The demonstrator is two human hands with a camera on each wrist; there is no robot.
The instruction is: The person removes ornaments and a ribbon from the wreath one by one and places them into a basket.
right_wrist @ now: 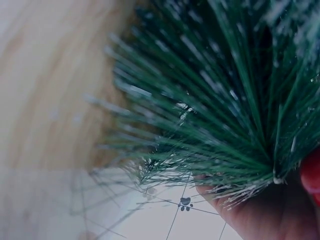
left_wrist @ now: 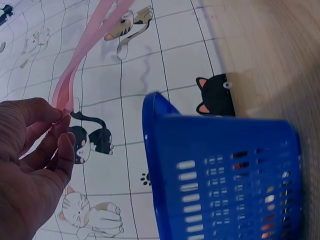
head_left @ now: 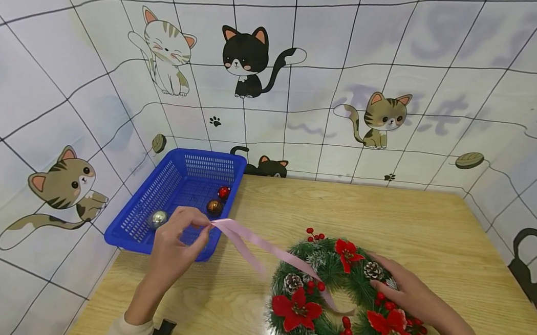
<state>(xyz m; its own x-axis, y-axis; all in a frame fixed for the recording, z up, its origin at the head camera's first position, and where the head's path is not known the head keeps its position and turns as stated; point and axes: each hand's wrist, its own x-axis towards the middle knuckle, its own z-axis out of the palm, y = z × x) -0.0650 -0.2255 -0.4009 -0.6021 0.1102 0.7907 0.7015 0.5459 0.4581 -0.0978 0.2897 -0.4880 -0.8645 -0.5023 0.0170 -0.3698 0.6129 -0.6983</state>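
My left hand (head_left: pixel 178 246) pinches the folded end of a pink ribbon (head_left: pixel 290 259) between thumb and fingertips, above the table, beside the basket's right front corner. From there the ribbon slants down over the upper left of a green Christmas wreath (head_left: pixel 329 258) and into its middle hole. Another strand hangs loose below the pinch. Red poinsettias (head_left: pixel 297 309), berries and pinecones (head_left: pixel 373 270) decorate the wreath, which lies at the table's front. My right hand (head_left: pixel 415 294) grips the wreath's upper right side, with some fingers hidden. Green needles (right_wrist: pixel 210 110) fill most of the right wrist view.
A blue plastic basket (head_left: pixel 130 238) stands at the table's left. In it are a silver ball (head_left: pixel 158 219), a brown ball (head_left: pixel 215 207) and a red ball (head_left: pixel 223 193). A cat-patterned wall covering (head_left: pixel 319 88) surrounds the wooden table (head_left: pixel 353 208) at the back and sides.
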